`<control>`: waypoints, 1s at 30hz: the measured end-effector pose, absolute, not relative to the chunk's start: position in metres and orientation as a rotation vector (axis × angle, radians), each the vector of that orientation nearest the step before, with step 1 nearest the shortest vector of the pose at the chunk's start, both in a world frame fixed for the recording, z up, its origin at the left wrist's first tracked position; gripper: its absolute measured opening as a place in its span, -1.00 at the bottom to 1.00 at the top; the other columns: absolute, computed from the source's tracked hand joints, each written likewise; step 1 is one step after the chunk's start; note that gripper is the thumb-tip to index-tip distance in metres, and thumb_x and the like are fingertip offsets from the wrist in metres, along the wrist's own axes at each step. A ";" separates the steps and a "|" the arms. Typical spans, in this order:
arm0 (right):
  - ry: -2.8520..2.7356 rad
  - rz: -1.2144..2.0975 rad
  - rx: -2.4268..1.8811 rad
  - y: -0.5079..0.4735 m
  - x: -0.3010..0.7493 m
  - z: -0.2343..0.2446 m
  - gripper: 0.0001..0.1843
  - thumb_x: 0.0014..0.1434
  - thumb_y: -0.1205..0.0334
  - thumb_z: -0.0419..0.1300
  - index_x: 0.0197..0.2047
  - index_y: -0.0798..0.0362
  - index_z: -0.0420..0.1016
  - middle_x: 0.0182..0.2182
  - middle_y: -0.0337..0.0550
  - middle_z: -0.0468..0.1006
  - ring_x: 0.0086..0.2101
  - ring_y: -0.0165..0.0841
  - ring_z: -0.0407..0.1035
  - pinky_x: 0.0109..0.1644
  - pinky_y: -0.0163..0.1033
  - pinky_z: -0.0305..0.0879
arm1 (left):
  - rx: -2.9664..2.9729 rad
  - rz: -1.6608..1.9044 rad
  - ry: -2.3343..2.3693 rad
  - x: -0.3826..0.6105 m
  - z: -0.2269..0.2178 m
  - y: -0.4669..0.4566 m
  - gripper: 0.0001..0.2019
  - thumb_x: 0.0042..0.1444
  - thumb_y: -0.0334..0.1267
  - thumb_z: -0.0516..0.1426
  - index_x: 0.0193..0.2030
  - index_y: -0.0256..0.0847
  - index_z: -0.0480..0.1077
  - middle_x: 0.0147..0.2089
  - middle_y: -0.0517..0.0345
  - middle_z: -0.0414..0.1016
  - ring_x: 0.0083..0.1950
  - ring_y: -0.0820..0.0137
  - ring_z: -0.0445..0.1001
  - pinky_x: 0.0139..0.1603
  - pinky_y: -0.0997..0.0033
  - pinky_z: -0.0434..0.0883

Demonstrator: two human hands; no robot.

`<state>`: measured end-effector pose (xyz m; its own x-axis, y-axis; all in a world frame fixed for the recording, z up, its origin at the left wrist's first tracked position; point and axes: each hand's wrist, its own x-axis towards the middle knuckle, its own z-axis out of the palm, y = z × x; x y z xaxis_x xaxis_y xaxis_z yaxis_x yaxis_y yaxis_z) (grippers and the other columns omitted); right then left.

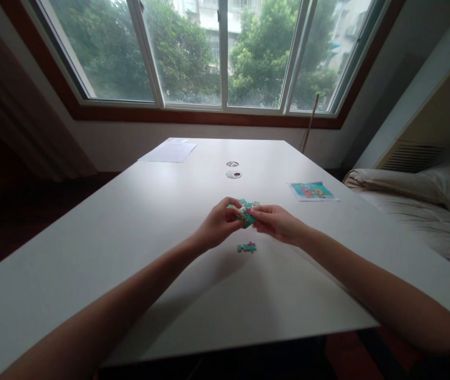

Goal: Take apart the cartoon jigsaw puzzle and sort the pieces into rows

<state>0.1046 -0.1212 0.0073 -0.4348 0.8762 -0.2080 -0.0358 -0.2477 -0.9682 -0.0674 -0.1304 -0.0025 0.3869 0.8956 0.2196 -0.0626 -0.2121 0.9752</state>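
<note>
Several green jigsaw puzzle pieces (245,215) with pink and yellow bits are held between my two hands above the white table. My left hand (223,221) pinches them from the left side, thumb below and fingers curled above. From the right, my right hand (276,221) grips their edge between thumb and fingers. Whether these pieces are joined or stacked, I cannot tell. Just below my hands, a small group of puzzle pieces (246,247), green with a pink spot, lies flat on the table.
The white table (185,200) reaches towards the window. A colourful picture card (314,191) lies at the right, paper sheets (168,151) at the far left. Two round table inserts (233,174) sit near the middle. A padded grey-beige cover (407,200) stands right of the table.
</note>
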 end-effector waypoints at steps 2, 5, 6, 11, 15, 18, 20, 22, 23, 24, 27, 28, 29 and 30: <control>-1.570 1.428 -1.071 -0.123 0.104 0.008 -0.75 -0.03 0.10 0.22 -0.41 0.14 0.39 -0.54 -0.24 0.42 -0.55 -0.52 0.28 -0.46 -0.39 0.23 | 1.469 1.042 0.833 -0.066 0.001 -0.132 -0.73 -0.15 -0.46 0.17 -0.32 -0.26 0.14 -0.52 0.27 0.42 -0.48 0.51 0.40 -0.46 0.52 0.29; -1.842 0.934 -1.025 -0.129 0.104 0.010 -0.74 0.01 0.07 0.17 -0.37 0.12 0.40 -0.50 -0.21 0.45 -0.48 -0.45 0.33 -0.39 -0.32 0.24 | 1.436 1.028 0.913 -0.064 0.006 -0.134 -0.74 -0.18 -0.50 0.15 -0.34 -0.27 0.17 -0.55 0.28 0.41 -0.49 0.52 0.38 -0.47 0.53 0.27; -1.888 0.840 -1.011 -0.131 0.104 0.011 -0.75 0.04 0.07 0.15 -0.35 0.11 0.40 -0.49 -0.20 0.46 -0.46 -0.43 0.34 -0.37 -0.30 0.24 | 1.427 1.028 0.924 -0.064 0.007 -0.135 -0.73 -0.19 -0.51 0.15 -0.34 -0.27 0.17 -0.55 0.28 0.41 -0.50 0.53 0.38 -0.46 0.53 0.27; -1.859 0.756 -0.968 -0.135 0.104 0.011 -0.78 0.05 0.10 0.14 -0.33 0.09 0.40 -0.48 -0.21 0.46 -0.46 -0.44 0.33 -0.36 -0.31 0.25 | 1.309 0.999 0.909 -0.065 0.008 -0.135 -0.71 -0.21 -0.50 0.17 -0.30 -0.28 0.21 -0.53 0.25 0.43 -0.49 0.53 0.39 -0.44 0.51 0.27; -1.588 1.127 -0.915 -0.127 0.104 0.007 -0.72 0.00 0.06 0.18 -0.33 0.12 0.36 -0.51 -0.23 0.44 -0.52 -0.49 0.30 -0.47 -0.37 0.23 | 1.190 0.956 0.906 -0.068 0.005 -0.134 -0.68 -0.21 -0.51 0.18 -0.26 -0.28 0.24 -0.51 0.20 0.45 -0.49 0.52 0.40 -0.44 0.51 0.27; -1.572 1.263 -0.914 -0.123 0.105 0.006 -0.70 -0.05 0.06 0.22 -0.35 0.14 0.37 -0.51 -0.22 0.45 -0.54 -0.50 0.31 -0.50 -0.39 0.22 | 1.142 0.992 0.921 -0.066 0.003 -0.134 -0.68 -0.22 -0.52 0.20 -0.28 -0.29 0.25 -0.51 0.18 0.46 -0.48 0.50 0.41 -0.41 0.50 0.29; -1.687 1.225 -0.926 -0.123 0.106 0.007 -0.70 -0.05 0.06 0.22 -0.36 0.15 0.40 -0.50 -0.19 0.47 -0.53 -0.48 0.33 -0.49 -0.37 0.24 | 1.095 1.010 0.907 -0.065 0.003 -0.135 -0.69 -0.23 -0.51 0.22 -0.30 -0.30 0.27 -0.50 0.18 0.46 -0.47 0.49 0.43 -0.39 0.48 0.31; -1.825 1.092 -0.958 -0.125 0.107 0.009 -0.70 -0.02 0.05 0.19 -0.34 0.14 0.43 -0.47 -0.16 0.49 -0.50 -0.45 0.35 -0.45 -0.34 0.27 | 1.024 1.018 0.883 -0.063 0.003 -0.134 -0.71 -0.21 -0.47 0.24 -0.30 -0.30 0.28 -0.47 0.16 0.47 -0.44 0.48 0.45 -0.36 0.48 0.34; -1.878 1.009 -0.981 -0.125 0.108 0.009 -0.69 0.00 0.04 0.17 -0.33 0.14 0.44 -0.46 -0.15 0.50 -0.49 -0.43 0.36 -0.43 -0.32 0.29 | 0.983 1.018 0.873 -0.062 0.003 -0.134 -0.73 -0.19 -0.45 0.23 -0.31 -0.30 0.29 -0.46 0.15 0.48 -0.43 0.47 0.46 -0.36 0.48 0.35; -1.915 0.930 -1.006 -0.126 0.108 0.010 -0.69 0.01 0.03 0.16 -0.32 0.14 0.46 -0.45 -0.14 0.51 -0.47 -0.41 0.38 -0.42 -0.31 0.30 | 0.945 1.018 0.865 -0.062 0.003 -0.134 -0.76 -0.17 -0.43 0.23 -0.31 -0.30 0.30 -0.45 0.13 0.48 -0.42 0.46 0.47 -0.36 0.48 0.36; -1.951 0.806 -1.060 -0.125 0.110 0.011 -0.68 0.04 0.03 0.13 -0.31 0.14 0.47 -0.43 -0.11 0.52 -0.44 -0.38 0.40 -0.38 -0.30 0.32 | 0.895 1.027 0.842 -0.062 0.004 -0.133 -0.81 -0.13 -0.41 0.21 -0.32 -0.31 0.33 -0.44 0.10 0.49 -0.42 0.44 0.48 -0.37 0.49 0.37; -1.957 0.794 -1.070 -0.124 0.110 0.010 -0.68 0.04 0.03 0.13 -0.32 0.14 0.47 -0.43 -0.11 0.53 -0.43 -0.37 0.40 -0.39 -0.30 0.32 | 0.901 1.024 0.830 -0.062 0.004 -0.133 -0.82 -0.13 -0.41 0.21 -0.33 -0.32 0.35 -0.44 0.11 0.49 -0.41 0.45 0.48 -0.36 0.49 0.37; -1.965 0.786 -1.079 -0.124 0.110 0.010 -0.68 0.05 0.04 0.12 -0.32 0.14 0.47 -0.43 -0.11 0.53 -0.44 -0.37 0.40 -0.39 -0.31 0.32 | 0.914 1.019 0.818 -0.062 0.004 -0.133 -0.82 -0.14 -0.43 0.20 -0.33 -0.32 0.36 -0.44 0.12 0.49 -0.41 0.45 0.47 -0.35 0.49 0.38; -1.979 0.778 -1.089 -0.123 0.111 0.010 -0.68 0.05 0.04 0.12 -0.32 0.14 0.48 -0.44 -0.12 0.53 -0.45 -0.38 0.40 -0.40 -0.31 0.32 | 0.929 1.011 0.806 -0.063 0.004 -0.133 -0.83 -0.16 -0.45 0.19 -0.34 -0.33 0.37 -0.44 0.13 0.48 -0.40 0.46 0.47 -0.34 0.49 0.38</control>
<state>0.1108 -0.1228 0.0096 -0.3702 0.8758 0.3097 0.4305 0.4572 -0.7782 -0.0625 -0.1334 0.0037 0.3260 0.9367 -0.1278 -0.3335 0.2404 0.9116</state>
